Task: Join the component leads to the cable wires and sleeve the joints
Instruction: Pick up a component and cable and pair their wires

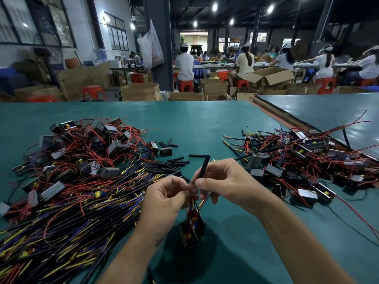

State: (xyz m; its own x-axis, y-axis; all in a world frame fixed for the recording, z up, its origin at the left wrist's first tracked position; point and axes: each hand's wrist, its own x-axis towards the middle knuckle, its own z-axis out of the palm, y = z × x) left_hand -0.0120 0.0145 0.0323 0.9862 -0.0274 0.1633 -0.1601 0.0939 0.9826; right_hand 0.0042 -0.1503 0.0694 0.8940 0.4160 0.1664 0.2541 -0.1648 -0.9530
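- We work over a green table that spreads all round the component.
- A broad heap of cables, black with yellow and purple wires and mixed with more parts, lies left of the component.
- A smaller heap of wired parts lies right of the component and further off.
- Loose black tubes lie scattered beyond the component.
- Our left hand, above the component, curls its fingers and pinches the red leads.
- Our right hand, above and right of the component, pinches the sleeve between thumb and forefinger.
- The component hangs by its leads beneath both hands.
- The sleeve stands tilted above the component. Its lower end is at the fingertips of both hands and most of its length sticks out past them.
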